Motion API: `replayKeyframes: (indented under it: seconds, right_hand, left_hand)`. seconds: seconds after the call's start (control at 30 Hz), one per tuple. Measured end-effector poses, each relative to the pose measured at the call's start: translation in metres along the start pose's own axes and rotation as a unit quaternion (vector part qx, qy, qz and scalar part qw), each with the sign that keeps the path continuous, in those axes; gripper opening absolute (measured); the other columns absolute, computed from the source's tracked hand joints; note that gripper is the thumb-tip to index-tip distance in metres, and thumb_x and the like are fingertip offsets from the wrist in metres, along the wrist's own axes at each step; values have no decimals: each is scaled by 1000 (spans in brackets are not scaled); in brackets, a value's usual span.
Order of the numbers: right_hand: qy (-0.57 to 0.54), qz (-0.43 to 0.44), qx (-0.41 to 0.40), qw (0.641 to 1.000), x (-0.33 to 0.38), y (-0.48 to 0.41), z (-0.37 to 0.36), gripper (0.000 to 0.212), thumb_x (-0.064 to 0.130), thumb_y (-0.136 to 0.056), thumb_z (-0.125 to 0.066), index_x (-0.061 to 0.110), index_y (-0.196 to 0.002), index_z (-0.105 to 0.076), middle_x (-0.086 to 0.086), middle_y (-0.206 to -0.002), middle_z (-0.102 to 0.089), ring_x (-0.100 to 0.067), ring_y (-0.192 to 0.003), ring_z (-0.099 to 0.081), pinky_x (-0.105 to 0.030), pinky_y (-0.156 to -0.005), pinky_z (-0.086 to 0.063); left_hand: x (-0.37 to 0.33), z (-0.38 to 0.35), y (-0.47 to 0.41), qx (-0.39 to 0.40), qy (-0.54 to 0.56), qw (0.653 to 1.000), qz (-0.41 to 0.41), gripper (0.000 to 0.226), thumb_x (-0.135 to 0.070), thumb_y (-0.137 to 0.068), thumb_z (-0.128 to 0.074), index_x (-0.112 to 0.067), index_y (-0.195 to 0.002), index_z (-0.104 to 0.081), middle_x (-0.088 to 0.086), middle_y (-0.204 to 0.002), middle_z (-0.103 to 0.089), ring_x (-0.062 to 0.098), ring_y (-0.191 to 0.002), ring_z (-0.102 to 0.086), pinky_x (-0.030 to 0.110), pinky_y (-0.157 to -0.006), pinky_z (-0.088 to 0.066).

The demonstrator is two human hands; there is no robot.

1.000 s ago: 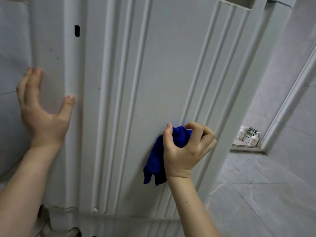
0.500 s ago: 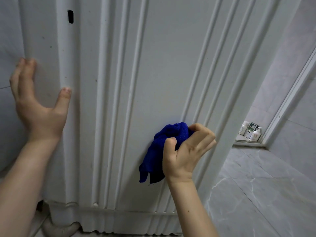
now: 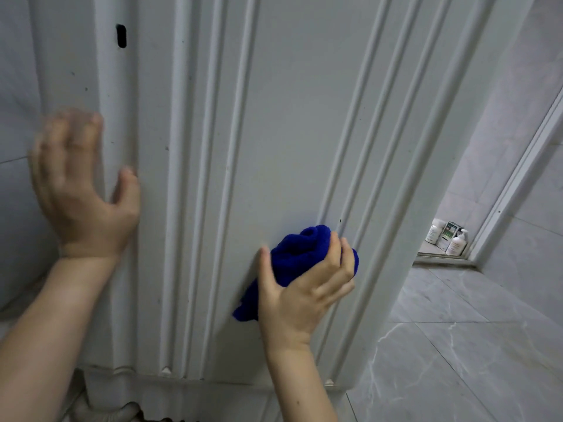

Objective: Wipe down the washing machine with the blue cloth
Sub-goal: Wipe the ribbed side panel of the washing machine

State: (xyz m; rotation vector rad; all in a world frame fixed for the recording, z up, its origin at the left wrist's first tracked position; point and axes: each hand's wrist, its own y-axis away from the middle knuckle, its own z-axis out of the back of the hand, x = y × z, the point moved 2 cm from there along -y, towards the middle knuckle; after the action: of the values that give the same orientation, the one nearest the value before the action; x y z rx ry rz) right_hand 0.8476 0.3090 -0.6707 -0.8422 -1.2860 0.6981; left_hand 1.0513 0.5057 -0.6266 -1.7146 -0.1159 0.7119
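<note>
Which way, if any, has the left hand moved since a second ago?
Yes. The left hand has shifted right: its fingers, earlier at the washing machine's left edge, now lie blurred on the panel face, nearer the dark slot.

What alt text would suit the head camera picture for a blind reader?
A person's right hand grips a bunched blue cloth against the ribbed white side of a washing machine; the open left hand, blurred, is at its left edge.
</note>
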Motion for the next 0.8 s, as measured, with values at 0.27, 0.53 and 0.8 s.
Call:
replayKeyframes:
  seconds: [0.27, 0.53, 0.8]
  right_hand:
    - [-67, 133, -124, 981, 56, -143, 9, 64, 48, -77, -76, 3, -120, -61, -15, -119, -59, -31, -111, -52, -34, -97, -31]
    - [-60, 173, -71, 981, 2, -97, 12, 47, 28, -80, -77, 6, -118, -64, -25, -112, -56, -35, -108, -53, -44, -100, -43]
    - [-59, 142, -29, 988, -17, -38, 20, 46, 22, -72, -79, 3, -111, -66, -25, -108, -56, -36, -103, -54, -39, -99, -44]
  left_hand:
    - [-74, -7, 3, -4, -1, 995, -95, 60, -32, -90, -61, 0, -140, -51, 16, -146, -50, 44, -142, -33, 47, -121, -25]
    - [-82, -11, 5, -12, 9, 995, -99, 59, -31, -87, -62, -4, -139, -55, 14, -146, -51, 38, -142, -37, 58, -115, -31]
    - [-95, -13, 2, -19, -6, 992, -125, 61, -42, -88, -64, -11, -139, -55, 11, -146, -53, 32, -140, -42, 54, -118, -27]
